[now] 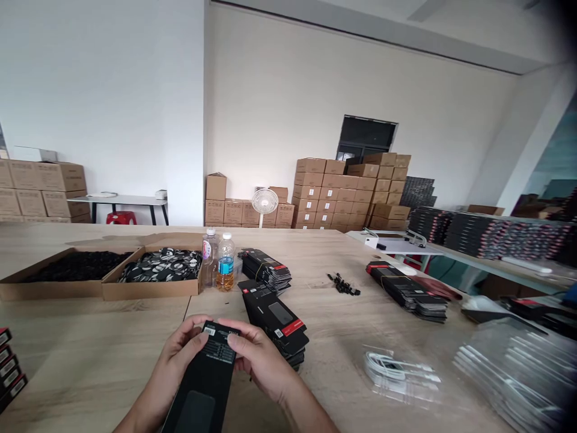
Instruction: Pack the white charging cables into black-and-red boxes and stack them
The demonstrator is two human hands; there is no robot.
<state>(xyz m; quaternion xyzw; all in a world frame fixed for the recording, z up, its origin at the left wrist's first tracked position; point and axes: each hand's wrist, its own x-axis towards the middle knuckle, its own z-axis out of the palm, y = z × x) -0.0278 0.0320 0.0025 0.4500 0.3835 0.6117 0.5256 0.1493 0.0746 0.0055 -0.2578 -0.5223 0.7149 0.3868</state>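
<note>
A long black packaging box [202,376] with white print and a barcode label is between my hands at the lower middle. My left hand [183,355] grips its far end from the left, thumb on the printed face. From the right, my right hand [259,355] grips the same end, its thumb beside the small print. Just beyond my right hand lies a stack of flat black cartons [277,319] with a red band. A second bundle of cartons [265,267] sits behind it.
Two open cardboard trays [153,291] hold small black parts at left, near two plastic bottles [225,264]. A banded carton bundle [406,291], small black pieces [344,284], a coiled white cable [392,367] and clear plastic trays [509,367] lie right. Black-red boxes [9,370] stand at the left edge.
</note>
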